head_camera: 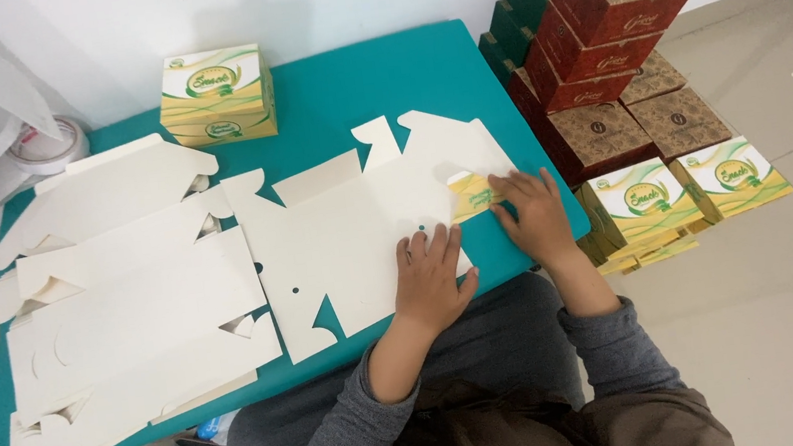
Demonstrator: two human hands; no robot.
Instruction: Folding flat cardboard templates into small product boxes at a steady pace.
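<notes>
Both hands, left [433, 274] and right [534, 211], press flat on one unfolded carton blank [367, 227]; a stack of blanks [126, 317] waits, one finished box [217, 96] stands far.

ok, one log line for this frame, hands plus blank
left hand: flat on unfolded carton blank | right hand: pressing folded end flap | blank: on teal table

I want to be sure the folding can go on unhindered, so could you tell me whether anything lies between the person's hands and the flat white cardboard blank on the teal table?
Nothing visible does: the left hand and right hand both rest directly on the flat white cardboard blank.
</notes>
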